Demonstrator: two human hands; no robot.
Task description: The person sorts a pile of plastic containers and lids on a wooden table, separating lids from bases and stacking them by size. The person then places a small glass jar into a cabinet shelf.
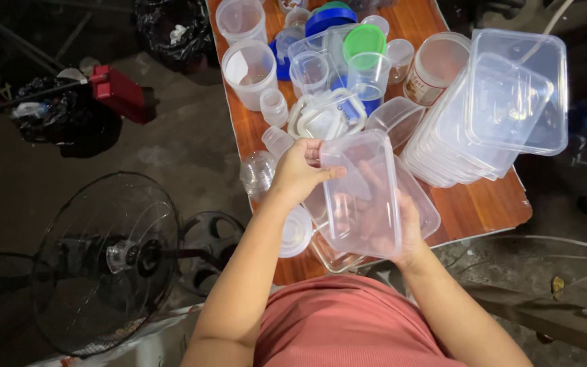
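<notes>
Off to the left of your hands a black floor fan point(107, 261) stands on the ground. Your left hand point(298, 171) grips the upper left corner of a clear rectangular container point(361, 194), thumb over its rim. Your right hand point(402, 228) cups that container from beneath, seen through the plastic. Beyond your right hand, a stack of clear lids point(490, 109) rests on the wooden table point(484, 204).

Clear rectangular plastic container point(360, 194), empty, lidless, tilted on its side, held above the tabletop's point(473, 207) near edge, over another clear tub point(421, 204)
</notes>
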